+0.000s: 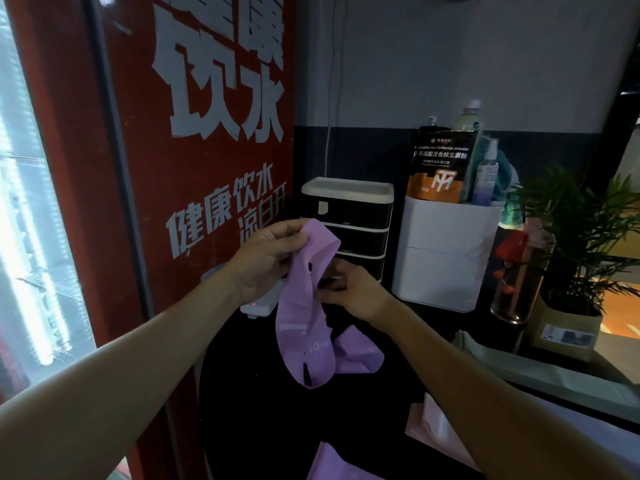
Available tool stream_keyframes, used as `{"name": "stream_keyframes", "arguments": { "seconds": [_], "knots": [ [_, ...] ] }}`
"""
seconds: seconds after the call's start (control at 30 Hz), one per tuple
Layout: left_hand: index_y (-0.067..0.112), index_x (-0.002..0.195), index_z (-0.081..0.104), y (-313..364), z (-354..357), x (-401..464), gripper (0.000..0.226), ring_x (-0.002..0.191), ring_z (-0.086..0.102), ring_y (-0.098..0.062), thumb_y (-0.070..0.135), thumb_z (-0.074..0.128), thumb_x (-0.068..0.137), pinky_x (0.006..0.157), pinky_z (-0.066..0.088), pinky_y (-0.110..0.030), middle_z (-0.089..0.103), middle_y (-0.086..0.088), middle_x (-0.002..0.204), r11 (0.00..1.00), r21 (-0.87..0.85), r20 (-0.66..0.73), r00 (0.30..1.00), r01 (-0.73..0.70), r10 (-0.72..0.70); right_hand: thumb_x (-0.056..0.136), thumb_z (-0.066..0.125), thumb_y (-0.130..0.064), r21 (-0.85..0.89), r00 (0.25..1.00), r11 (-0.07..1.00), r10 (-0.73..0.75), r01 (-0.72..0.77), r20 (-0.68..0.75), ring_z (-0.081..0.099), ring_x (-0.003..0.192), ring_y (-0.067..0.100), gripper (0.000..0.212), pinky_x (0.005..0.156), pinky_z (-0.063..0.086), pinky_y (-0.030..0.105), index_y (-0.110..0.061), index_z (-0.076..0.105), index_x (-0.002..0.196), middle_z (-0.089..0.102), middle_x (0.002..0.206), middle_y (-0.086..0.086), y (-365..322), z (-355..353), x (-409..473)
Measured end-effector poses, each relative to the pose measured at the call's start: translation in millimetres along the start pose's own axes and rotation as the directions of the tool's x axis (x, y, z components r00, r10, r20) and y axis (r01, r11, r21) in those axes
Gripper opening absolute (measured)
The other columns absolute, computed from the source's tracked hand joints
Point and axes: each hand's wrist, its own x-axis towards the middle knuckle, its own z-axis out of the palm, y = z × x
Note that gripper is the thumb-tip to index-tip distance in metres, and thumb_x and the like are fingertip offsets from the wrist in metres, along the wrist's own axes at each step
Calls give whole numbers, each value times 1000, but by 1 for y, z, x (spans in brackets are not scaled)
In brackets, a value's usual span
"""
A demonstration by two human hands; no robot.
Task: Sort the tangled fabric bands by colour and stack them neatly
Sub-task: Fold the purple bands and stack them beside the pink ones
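- The left hand (268,261) pinched the purple band (304,317) at its top; the right hand (349,289) gripped mid-length.
- Soft, light, limp fabric: best held at the loop ends.

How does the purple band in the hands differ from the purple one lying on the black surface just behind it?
The held band hangs upright as a long loop, pinched at the top by the left hand and lower down by the right hand; the lying band rests crumpled on the black surface, untouched. The held band shows pale printing; none shows on the lying band. Both are the same light purple.
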Motion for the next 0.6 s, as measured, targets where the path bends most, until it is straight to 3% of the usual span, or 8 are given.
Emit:
{"name": "stream_keyframes", "arguments": {
  "seconds": [0.07, 0.23, 0.3, 0.37, 0.5, 0.6],
  "knots": [
    [18, 112, 61, 0, 0, -4, 33, 92, 61, -14, -2, 49, 87, 74, 54, -21, 65, -3, 107, 1000, -5, 49, 999, 7, -7, 79, 67, 3, 48, 999, 999, 11, -14, 46, 64, 93, 27, 36, 92, 51, 42, -1, 59, 113, 66, 108, 20, 1, 6, -5],
    [18, 109, 62, 0, -11, -13, 45, 89, 67, -11, -16, 48, 82, 76, 56, -23, 72, 3, 98, 999, -23, 38, 998, 41, -40, 83, 65, 1, 46, 1000, 999, 23, -24, 10, 59, 84, 21, 18, 81, 49, 39, 11, 65, 98, 67, 94, 22, 3, 0, -14],
    [13, 114, 61, -4, -18, -16, 43, 94, 66, -14, -15, 50, 83, 78, 57, -24, 70, 0, 103, 995, 37, -8, 996, 94, -94, 85, 62, 1, 166, 998, 985, 46, -40, -30, 62, 84, 18, 13, 81, 51, 34, 5, 67, 97, 69, 93, 16, 6, -10, -21],
    [12, 114, 60, -12, -27, -19, 39, 99, 62, -17, -12, 56, 83, 83, 54, -25, 66, -2, 105, 967, 213, -78, 989, 143, -129, 88, 56, 0, 337, 996, 939, 90, -76, -25, 66, 82, 11, 15, 77, 54, 24, -7, 68, 94, 72, 87, 2, 7, -23, -27],
    [11, 106, 62, -31, -46, -23, 22, 94, 58, -14, 8, 66, 84, 79, 46, -18, 62, -1, 99, 725, 670, -108, 987, 159, -116, 91, 54, -2, 454, 972, 881, 204, -130, -117, 63, 76, 13, 16, 67, 56, 22, -10, 65, 84, 68, 78, 2, 15, -43, -31],
    [6, 95, 61, -46, -55, -22, 16, 76, 51, -12, 17, 67, 85, 63, 39, -17, 55, 0, 81, 553, 818, -122, 987, 160, -105, 91, 55, -5, 454, 954, 874, 265, -174, -143, 63, 79, 16, 13, 68, 54, 26, -10, 65, 84, 68, 83, 4, 20, -45, -32]
  ]
}}
